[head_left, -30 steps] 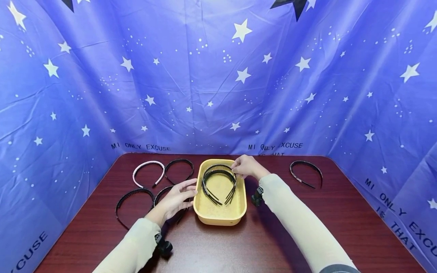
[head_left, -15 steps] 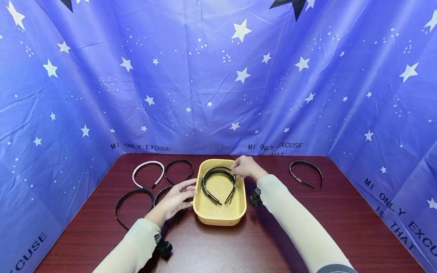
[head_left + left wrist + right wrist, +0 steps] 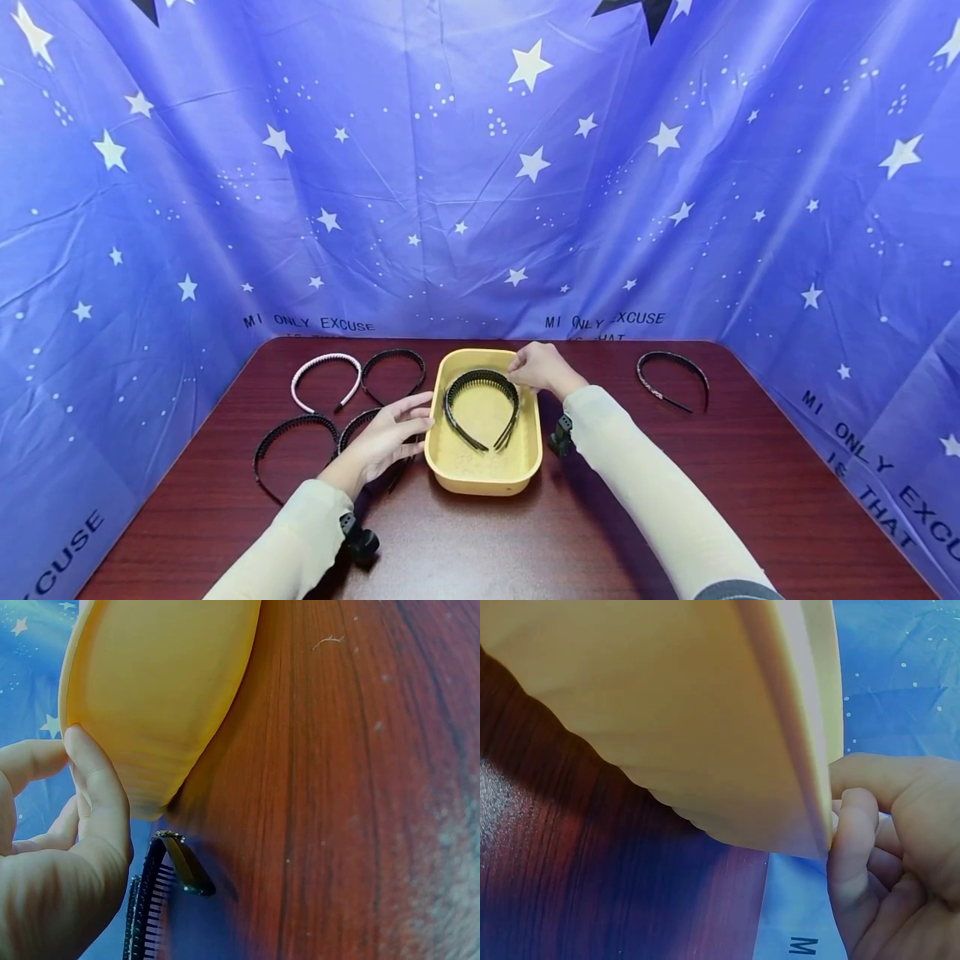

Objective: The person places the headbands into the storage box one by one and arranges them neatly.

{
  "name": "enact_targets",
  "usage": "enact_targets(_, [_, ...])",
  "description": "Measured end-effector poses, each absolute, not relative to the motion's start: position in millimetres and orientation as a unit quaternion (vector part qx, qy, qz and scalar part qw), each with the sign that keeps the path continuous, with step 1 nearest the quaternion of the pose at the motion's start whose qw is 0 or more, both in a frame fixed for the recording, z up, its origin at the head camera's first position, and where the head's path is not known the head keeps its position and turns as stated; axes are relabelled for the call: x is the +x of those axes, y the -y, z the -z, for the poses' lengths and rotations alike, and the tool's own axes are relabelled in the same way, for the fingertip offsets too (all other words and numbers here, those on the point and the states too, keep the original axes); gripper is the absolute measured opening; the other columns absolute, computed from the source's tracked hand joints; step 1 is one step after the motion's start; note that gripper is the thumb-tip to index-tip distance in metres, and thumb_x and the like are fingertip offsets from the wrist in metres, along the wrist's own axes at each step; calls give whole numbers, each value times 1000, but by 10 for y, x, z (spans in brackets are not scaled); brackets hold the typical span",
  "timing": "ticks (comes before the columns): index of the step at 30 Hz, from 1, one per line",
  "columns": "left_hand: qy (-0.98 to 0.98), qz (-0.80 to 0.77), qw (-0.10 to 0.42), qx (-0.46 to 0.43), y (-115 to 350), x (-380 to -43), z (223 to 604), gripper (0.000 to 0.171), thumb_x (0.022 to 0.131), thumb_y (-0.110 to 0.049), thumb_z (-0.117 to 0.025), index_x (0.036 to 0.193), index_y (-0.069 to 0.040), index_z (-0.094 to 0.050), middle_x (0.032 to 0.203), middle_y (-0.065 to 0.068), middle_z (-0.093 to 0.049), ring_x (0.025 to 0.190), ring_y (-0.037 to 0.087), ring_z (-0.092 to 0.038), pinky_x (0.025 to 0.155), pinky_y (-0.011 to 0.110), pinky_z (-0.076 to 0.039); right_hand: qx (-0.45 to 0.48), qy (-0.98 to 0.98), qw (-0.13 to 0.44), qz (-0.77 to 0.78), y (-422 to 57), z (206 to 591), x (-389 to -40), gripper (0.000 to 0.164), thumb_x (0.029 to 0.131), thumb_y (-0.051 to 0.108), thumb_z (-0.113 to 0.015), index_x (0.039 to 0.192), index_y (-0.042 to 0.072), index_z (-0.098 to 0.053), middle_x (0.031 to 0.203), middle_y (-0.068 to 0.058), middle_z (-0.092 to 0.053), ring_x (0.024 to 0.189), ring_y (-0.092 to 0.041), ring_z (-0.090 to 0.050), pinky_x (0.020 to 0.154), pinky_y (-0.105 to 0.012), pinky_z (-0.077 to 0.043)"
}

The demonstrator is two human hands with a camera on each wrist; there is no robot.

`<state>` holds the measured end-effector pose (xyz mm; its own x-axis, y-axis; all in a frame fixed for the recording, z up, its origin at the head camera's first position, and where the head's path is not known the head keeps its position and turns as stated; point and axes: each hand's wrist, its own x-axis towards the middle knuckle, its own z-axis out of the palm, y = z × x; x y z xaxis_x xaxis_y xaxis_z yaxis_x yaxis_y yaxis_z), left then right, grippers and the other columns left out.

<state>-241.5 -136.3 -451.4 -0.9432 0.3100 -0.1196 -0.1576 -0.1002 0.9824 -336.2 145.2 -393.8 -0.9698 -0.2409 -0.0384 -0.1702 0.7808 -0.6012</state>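
Dark toothed headbands [image 3: 481,378] lie nested in the yellow plastic tub [image 3: 457,479], their ends toward the near side. My right hand [image 3: 544,367] is at the tub's far right rim, fingers bent, the fingertips close over the headbands' right side. In the right wrist view the index fingertip of that hand [image 3: 896,847] is hidden behind the rim, so I cannot tell whether it pinches a headband. My left hand [image 3: 386,442] touches the tub's left side with spread fingers; in the left wrist view the thumb tip [image 3: 75,739] rests at the rim.
Left of the tub lie a pale pink headband [image 3: 326,358] and several black ones, including a far one [image 3: 393,353] and a near-left one [image 3: 298,418]. A patterned headband [image 3: 670,356] is at the far right of the dark red table [image 3: 675,492]. A blue starred curtain [image 3: 450,183] surrounds the back and sides.
The upper headband at my right hand has come down onto the one beneath it, so the two arcs now nearly coincide. Both hands have stayed almost still.
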Motion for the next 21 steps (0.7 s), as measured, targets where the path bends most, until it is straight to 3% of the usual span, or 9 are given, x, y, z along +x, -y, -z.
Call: enact_targets(21, [-651,-740,160,55,1355,-2419,4513,60,97,-4,-60,152,-2,-36,136,24,-52,110,25,-59,85,36,-54,-103,-940,28,323,-1494,3991,-3339,14,86,22,-78,95,11,-75,80,-1,-72,50,-13,-58,55,-27,-52])
